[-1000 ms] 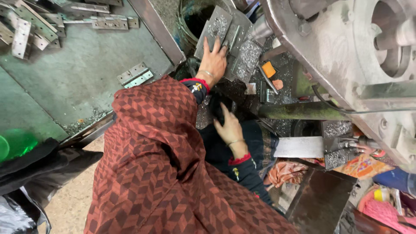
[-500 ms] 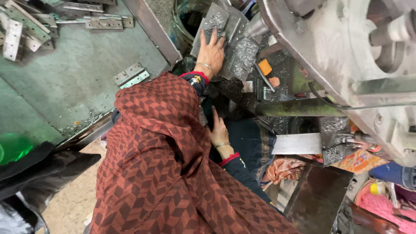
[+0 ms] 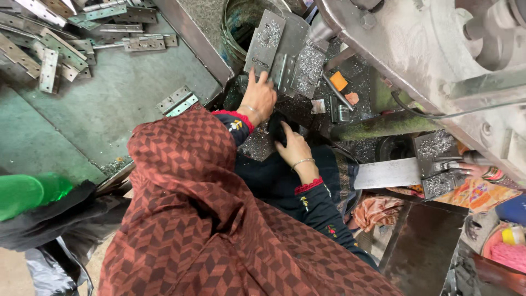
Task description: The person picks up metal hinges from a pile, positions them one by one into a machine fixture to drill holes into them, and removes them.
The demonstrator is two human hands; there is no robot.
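I see my left hand [image 3: 258,98] gripping a grey metal plate [image 3: 267,41]; right hand [image 3: 293,149] open on dark cloth [image 3: 282,125]. Hinges [image 3: 176,101] lie finished on the counter [image 3: 109,104]; this plate unplaced.

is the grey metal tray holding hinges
Yes, flat silver metal hinges lie on the grey metal tray, beside the left hand.

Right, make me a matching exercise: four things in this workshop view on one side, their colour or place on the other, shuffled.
Things:
1. left hand
2. right hand
3. shawl
4. loose hinges

Place or colour:
A. red-brown with a chevron pattern
B. lying on the green tray
C. on the stack of metal plates
D. on a dark thing beside the lap

Pairs: 1-C, 2-D, 3-A, 4-B
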